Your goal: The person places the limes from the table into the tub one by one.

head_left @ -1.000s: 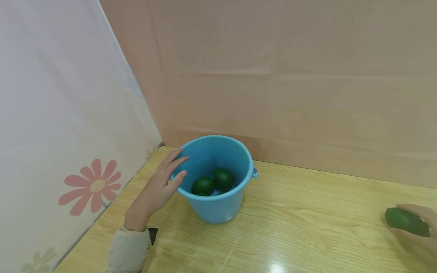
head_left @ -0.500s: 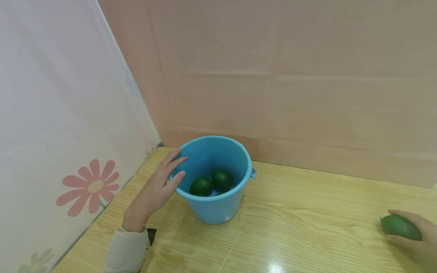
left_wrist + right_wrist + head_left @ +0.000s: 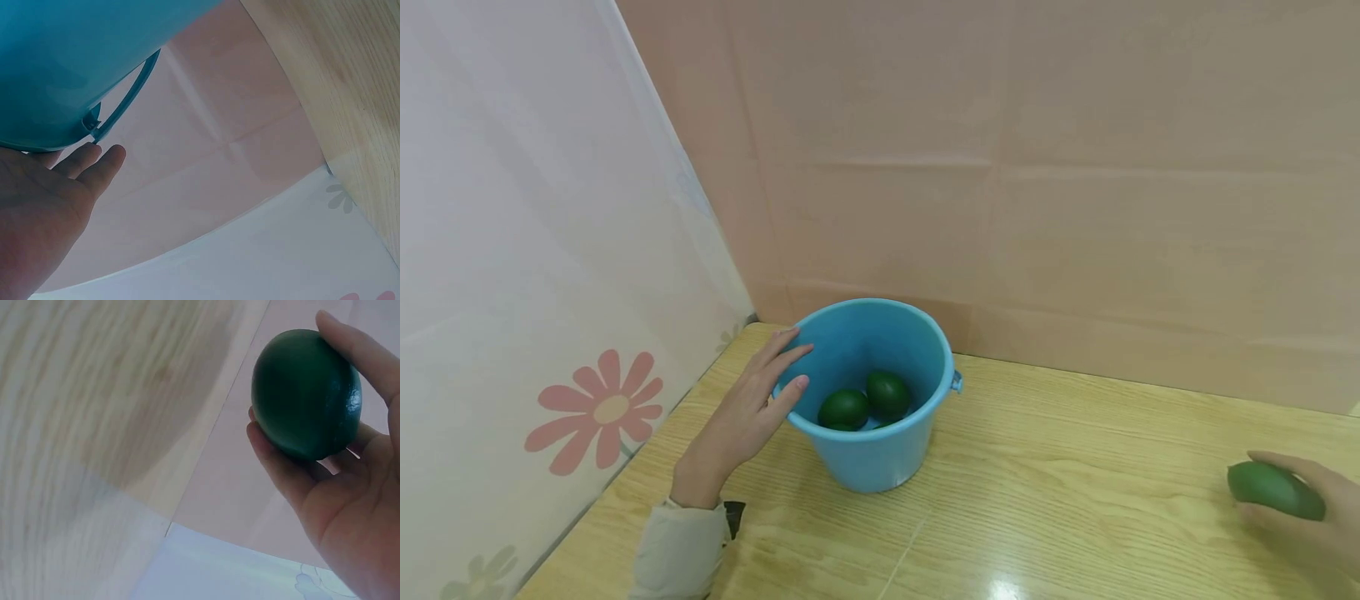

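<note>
A light blue bucket (image 3: 874, 457) stands on the wooden table, two dark green oval fruits showing inside, the left one (image 3: 843, 409) and the right one (image 3: 888, 394); a sliver of more green shows below them. My left hand (image 3: 737, 417) rests at the bucket's left rim, fingers fairly straight, fingertips reaching over the edge. In the left wrist view those fingers lie beside the rim, close to the bucket's handle (image 3: 130, 94). Far to the right, my right hand (image 3: 1318, 517) grips another green oval fruit (image 3: 303, 394), smooth and glossy, between thumb and fingers.
The pale wooden table (image 3: 1067, 483) stretches between the bucket and my right hand. Behind it rises a pinkish-beige cloth wall (image 3: 1075, 208). On the left hangs a white sheet (image 3: 535, 208) printed with flowers, close beside the table's edge.
My right hand has moved a little to the left with the green fruit in its grip. The left hand and the bucket have stayed in place.
</note>
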{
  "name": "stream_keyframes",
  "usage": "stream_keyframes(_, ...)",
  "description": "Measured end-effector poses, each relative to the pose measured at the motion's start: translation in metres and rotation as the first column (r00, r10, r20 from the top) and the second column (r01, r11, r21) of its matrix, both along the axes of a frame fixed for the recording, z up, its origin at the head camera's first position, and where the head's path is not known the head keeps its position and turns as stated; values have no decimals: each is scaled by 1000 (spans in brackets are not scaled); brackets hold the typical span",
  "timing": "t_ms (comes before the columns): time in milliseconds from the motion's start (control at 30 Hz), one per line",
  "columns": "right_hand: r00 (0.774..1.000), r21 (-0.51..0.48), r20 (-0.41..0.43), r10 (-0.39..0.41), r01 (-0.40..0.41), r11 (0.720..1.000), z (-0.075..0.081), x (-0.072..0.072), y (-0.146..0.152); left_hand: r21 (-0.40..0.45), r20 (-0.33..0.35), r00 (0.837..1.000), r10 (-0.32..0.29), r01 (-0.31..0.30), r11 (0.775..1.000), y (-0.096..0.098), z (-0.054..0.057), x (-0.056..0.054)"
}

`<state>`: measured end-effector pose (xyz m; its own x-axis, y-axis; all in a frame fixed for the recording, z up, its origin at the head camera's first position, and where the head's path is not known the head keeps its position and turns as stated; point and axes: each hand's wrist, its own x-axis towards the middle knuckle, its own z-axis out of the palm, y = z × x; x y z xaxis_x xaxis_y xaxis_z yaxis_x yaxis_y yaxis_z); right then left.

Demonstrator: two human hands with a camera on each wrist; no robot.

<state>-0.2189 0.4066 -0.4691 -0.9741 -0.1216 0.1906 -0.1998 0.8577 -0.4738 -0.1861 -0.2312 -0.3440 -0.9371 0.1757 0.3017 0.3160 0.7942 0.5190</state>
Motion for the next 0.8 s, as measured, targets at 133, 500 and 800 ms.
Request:
stream_keyframes(133,998,-24,-66,2,-3,1000,4,1,-4,-2,-4,1000,1,-1,1000,0,0,1)
stream_keyframes(500,998,-8,-61,3,-3,1000,20,6,-18,2,-2,1000,0,0,1000,-2,-1,1)
stream_keyframes(800,998,-6,-56,-29,28,1000,40,15,-39,-2,-10,1000,-9,9,1000,-1,-1,-1)
